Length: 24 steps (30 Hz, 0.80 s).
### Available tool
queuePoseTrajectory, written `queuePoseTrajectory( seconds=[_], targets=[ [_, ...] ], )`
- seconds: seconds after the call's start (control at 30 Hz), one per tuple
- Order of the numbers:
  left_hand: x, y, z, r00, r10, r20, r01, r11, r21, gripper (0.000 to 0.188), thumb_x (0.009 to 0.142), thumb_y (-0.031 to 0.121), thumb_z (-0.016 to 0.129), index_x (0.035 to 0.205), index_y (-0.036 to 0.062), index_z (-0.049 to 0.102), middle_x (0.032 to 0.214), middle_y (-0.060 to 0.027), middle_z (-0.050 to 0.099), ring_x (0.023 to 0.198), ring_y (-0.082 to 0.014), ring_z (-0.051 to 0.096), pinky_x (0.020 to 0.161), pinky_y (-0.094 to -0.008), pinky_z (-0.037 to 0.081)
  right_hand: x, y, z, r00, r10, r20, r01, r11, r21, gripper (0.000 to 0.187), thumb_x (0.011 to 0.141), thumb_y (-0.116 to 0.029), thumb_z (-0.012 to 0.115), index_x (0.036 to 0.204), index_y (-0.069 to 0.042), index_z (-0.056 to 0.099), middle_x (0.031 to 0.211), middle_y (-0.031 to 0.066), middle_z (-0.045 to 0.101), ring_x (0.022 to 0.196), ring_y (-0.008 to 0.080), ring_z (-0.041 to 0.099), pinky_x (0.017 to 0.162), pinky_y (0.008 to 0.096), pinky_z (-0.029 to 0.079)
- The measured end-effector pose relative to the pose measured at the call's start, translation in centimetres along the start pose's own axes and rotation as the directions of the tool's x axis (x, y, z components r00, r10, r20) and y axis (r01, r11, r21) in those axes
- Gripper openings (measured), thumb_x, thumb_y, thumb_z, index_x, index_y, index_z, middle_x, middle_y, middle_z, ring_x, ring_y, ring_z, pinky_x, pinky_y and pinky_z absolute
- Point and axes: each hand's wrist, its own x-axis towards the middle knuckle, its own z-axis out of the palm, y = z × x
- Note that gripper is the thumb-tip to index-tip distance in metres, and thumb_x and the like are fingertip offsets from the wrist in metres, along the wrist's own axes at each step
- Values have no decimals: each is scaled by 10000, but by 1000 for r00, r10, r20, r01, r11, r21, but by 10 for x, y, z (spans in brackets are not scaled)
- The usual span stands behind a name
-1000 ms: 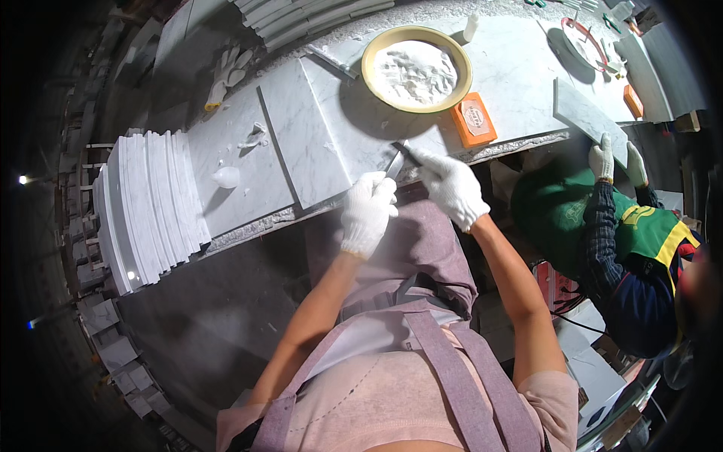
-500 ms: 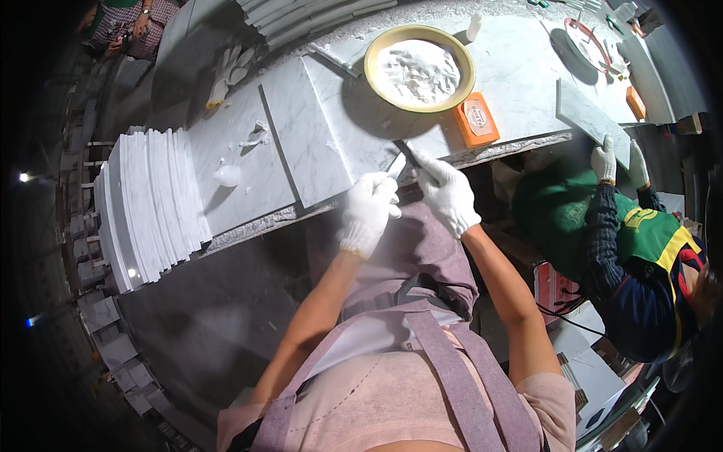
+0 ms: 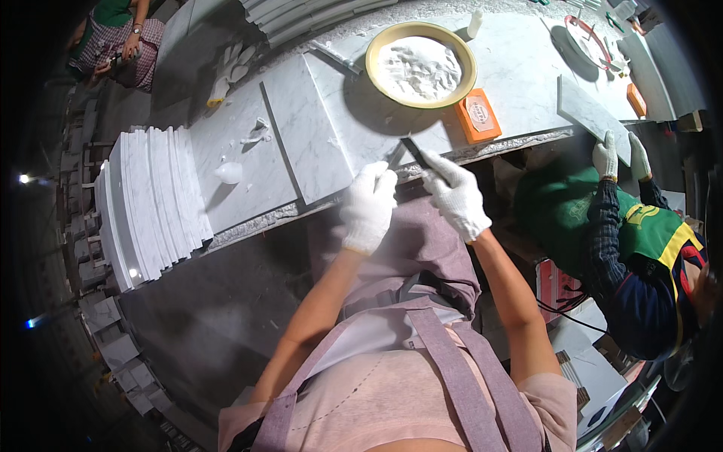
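Both of my hands wear white knit gloves and meet over the near edge of the marble table. My left hand (image 3: pixel 367 208) is closed round a narrow, flat metal scraper (image 3: pixel 396 156), whose handle is hidden in the glove. In my right hand (image 3: pixel 459 200) is a dark, flat putty-knife-like tool (image 3: pixel 415 154), its tip pointing up and left. The two blades lie close together with a small gap at their tips. Beyond them stands a yellow-rimmed bowl (image 3: pixel 370 72) of white powder or paste, with an orange box (image 3: pixel 478 117) beside it.
Stacked marble slabs (image 3: pixel 151 203) stand at the left, near a white lump (image 3: pixel 228 173) and loose gloves (image 3: pixel 230 69). At right, a co-worker's gloved hands (image 3: pixel 607 157) hold a marble slab (image 3: pixel 591 113). A red-rimmed plate (image 3: pixel 570 36) and a small white bottle (image 3: pixel 474 25) lie farther back.
My right hand has shifted slightly right and down, drawing the dark tool away from the scraper. My left hand has turned, its fingers now more curled and the scraper tilted differently.
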Motion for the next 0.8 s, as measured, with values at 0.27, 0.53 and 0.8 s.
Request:
queuePoseTrajectory(
  seconds=[0.27, 0.53, 0.8],
  targets=[
    [8, -24, -2, 693, 701, 170, -552, 364, 751, 283, 856, 229, 712, 1134, 225, 760, 861, 25, 624, 852, -246, 636, 726, -398, 544, -1, -21, -24, 947, -301, 115, 322, 884, -340, 366, 972, -66, 675, 1336, -90, 700, 952, 121, 732, 866, 180, 692, 811, 309, 560],
    [9, -31, -1, 676, 724, 138, -578, 405, 709, 270, 851, 213, 728, 1116, 238, 770, 880, 36, 636, 870, -243, 627, 733, -390, 540, -14, -45, -30, 912, -334, 236, 396, 867, -302, 350, 977, -66, 645, 1323, -64, 695, 1026, 142, 755, 915, 243, 721, 842, 335, 559],
    [12, -25, -5, 638, 765, 88, -600, 422, 679, 195, 855, 210, 731, 1043, 226, 780, 826, 22, 637, 800, -245, 634, 676, -402, 534, -12, -21, -17, 945, -301, 131, 317, 940, -123, 369, 1014, -88, 628, 1381, -89, 675, 858, -37, 652, 676, 43, 553, 568, 229, 493]
  ],
)
